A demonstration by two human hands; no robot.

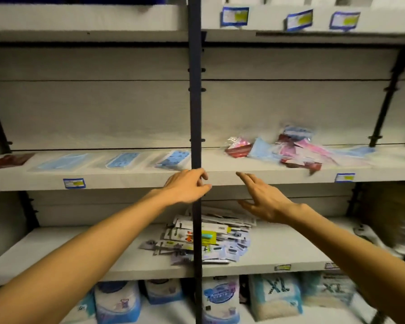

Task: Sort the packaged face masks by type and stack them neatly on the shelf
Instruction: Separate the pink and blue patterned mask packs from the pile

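On the middle shelf [131, 177], left of the dark post [195, 113], packaged masks lie in a row: a dark red pack [8, 160], a plain blue pack [61, 161], and two patterned blue packs [124, 160] [173, 159]. Right of the post a loose heap of mixed packs [288, 152] holds red, pink and blue ones. My left hand [187, 187] hovers at the shelf's front edge by the post, fingers loosely curled, holding nothing. My right hand [260, 197] reaches toward the shelf with fingers spread and empty.
A pile of small carded packages [211, 239] lies on the shelf below. Bagged goods [274, 298] stand on the bottom shelf. Price labels [74, 183] sit on the shelf fronts. The upper shelf [80, 19] overhangs above.
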